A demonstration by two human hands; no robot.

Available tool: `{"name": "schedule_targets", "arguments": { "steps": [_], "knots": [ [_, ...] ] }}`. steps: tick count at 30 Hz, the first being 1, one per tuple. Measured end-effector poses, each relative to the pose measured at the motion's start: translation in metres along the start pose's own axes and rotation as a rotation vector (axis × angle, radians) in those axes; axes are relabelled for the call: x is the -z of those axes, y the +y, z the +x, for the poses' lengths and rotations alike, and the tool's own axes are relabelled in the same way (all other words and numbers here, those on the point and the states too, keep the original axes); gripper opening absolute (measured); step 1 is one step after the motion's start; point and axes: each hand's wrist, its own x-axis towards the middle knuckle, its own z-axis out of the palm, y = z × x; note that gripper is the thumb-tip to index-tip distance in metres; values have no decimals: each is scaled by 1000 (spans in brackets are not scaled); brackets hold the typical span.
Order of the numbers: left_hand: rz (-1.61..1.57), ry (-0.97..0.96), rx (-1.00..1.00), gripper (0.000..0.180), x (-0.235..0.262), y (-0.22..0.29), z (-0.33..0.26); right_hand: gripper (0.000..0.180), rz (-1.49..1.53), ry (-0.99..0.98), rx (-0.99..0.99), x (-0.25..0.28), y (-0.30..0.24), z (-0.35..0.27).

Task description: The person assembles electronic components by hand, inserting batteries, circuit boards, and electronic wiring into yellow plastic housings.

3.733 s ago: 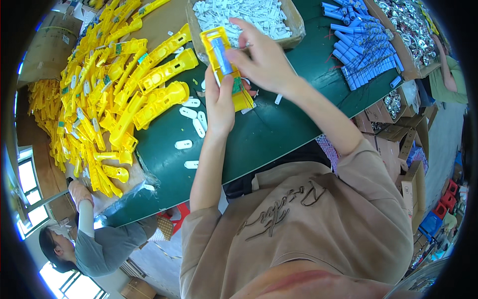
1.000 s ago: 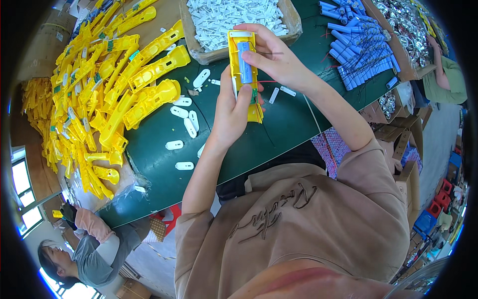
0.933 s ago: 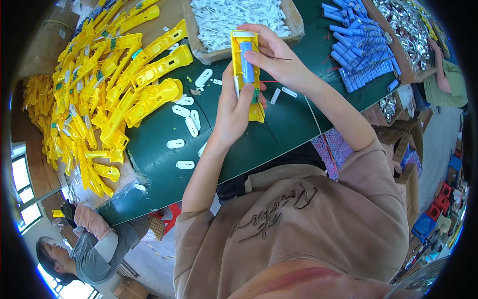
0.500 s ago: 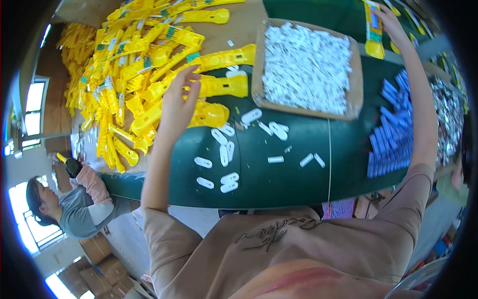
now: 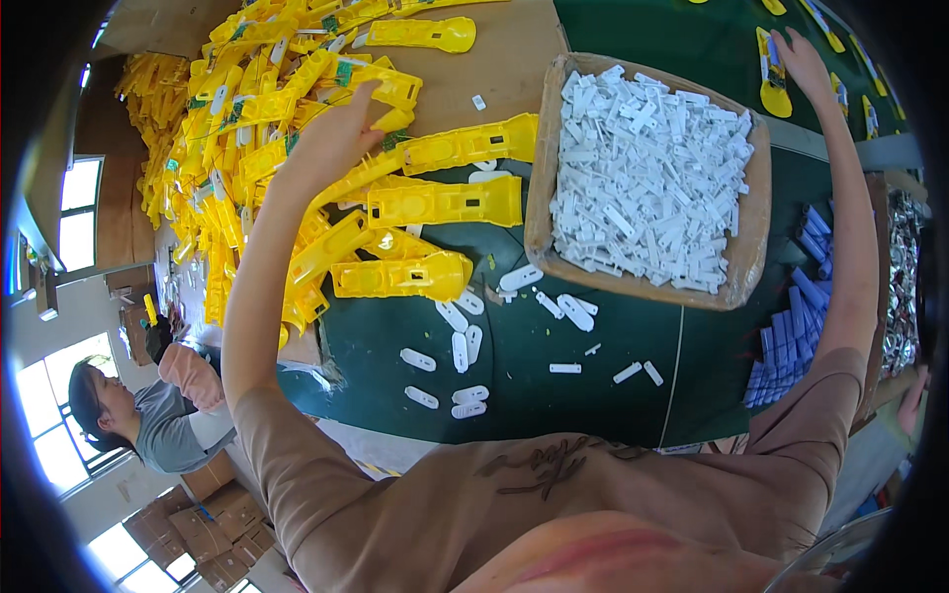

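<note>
Yellow plastic casing (image 5: 381, 87) — one long shell on top of the heap of yellow casings (image 5: 247, 148) at my far left, its long axis running roughly left to right, slightly tilted. My left hand (image 5: 331, 138) lies on it from below, fingers curled over its near edge; whether they have closed into a grip I cannot tell. This hand is plainly the nearer one — the casing sits just beyond its fingertips, up and a little right.

My right hand (image 5: 801, 59) is well apart, stretched to the far right, fingers loosely spread beside an assembled yellow piece (image 5: 771, 74) lying on the green table (image 5: 593, 395).

Between the arms: a cardboard tray (image 5: 542, 178) full of small white plastic parts (image 5: 652, 178), loose white tabs (image 5: 460, 346) scattered in front. Blue pieces (image 5: 791, 336) stacked by my right elbow. A seated person (image 5: 138, 415) low at left.
</note>
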Motion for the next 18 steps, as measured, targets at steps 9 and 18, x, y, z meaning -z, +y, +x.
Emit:
{"name": "schedule_targets", "arguments": {
  "steps": [9,18],
  "knots": [
    [-562,608,-212,24,61,6,-75,27,717,-76,360,166,-215,-136],
    [-71,421,118,28,24,-46,-134,24,549,-155,794,187,-360,-184]
  ]
}}
